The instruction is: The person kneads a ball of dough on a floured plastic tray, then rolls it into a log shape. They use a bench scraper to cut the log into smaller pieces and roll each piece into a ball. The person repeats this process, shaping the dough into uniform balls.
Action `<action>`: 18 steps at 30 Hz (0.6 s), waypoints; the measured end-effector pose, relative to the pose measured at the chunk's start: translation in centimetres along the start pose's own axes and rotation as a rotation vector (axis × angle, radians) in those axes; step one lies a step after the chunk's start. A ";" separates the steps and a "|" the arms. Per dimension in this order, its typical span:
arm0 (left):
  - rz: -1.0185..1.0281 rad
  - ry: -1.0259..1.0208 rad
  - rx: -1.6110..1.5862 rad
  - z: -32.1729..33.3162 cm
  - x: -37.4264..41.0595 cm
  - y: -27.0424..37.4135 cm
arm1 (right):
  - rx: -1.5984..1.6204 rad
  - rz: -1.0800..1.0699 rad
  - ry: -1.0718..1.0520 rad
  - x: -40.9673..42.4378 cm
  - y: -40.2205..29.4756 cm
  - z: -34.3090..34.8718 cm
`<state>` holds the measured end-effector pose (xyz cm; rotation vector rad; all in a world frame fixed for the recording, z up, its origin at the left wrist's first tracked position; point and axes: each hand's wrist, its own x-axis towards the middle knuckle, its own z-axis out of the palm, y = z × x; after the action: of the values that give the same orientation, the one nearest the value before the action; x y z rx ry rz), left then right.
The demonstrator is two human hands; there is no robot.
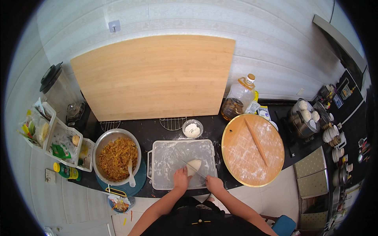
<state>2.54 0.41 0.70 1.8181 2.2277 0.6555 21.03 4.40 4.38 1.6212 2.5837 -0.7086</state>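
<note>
A piece of pale dough (195, 165) lies on a floured, translucent plastic cutting board (165, 153) in front of me. My left hand (181, 178) rests on the dough's near left end. My right hand (214, 183) grips the handle of a knife (197, 172), whose blade lies slantwise across the dough. Behind the board stands a glass bowl of white flour (192, 130). To the left, a metal bowl (97, 156) holds a shredded brown filling (118, 157) with a white spatula (131, 174) in it.
On the right lies a floured round wooden board (236, 159) with a rolling pin (255, 141). Behind it stands a large plastic jug (237, 98). A steamer (298, 118) holds several buns. A large wooden board (156, 79) leans on the wall; white baskets (63, 138) stand left.
</note>
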 end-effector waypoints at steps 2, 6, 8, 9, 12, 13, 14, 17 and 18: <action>0.002 0.015 -0.006 0.1 -0.1 -0.2 | -0.020 0.038 -0.041 0.9 -0.8 0.3; 0.013 0.006 -0.019 0.2 -0.1 -0.2 | 0.002 0.100 -0.119 2.4 -1.1 0.7; 0.056 0.025 -0.010 0.5 -0.3 -0.4 | -0.007 0.156 -0.185 3.2 -1.6 0.6; 0.052 0.022 -0.010 0.4 -0.4 -0.3 | 0.002 0.124 -0.174 3.4 -1.6 0.8; 0.042 0.042 -0.048 0.2 -0.6 -0.1 | 0.027 0.090 -0.130 4.3 -1.5 2.0; 0.039 0.068 -0.084 0.3 -0.8 -0.4 | 0.035 0.118 -0.108 4.3 -1.8 2.6; 0.037 0.094 -0.119 0.2 -1.1 -0.8 | 0.044 0.146 -0.085 4.3 -2.0 2.9; 0.002 0.079 -0.201 -0.8 -2.6 -1.9 | 0.094 0.165 -0.076 4.1 -1.6 2.2; -0.004 0.074 -0.207 -1.4 -3.2 -2.3 | 0.141 0.160 -0.065 3.7 -1.9 1.6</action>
<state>0.68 -3.32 0.46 1.7141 2.1169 0.9297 17.27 6.28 2.78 1.7859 2.3752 -0.9328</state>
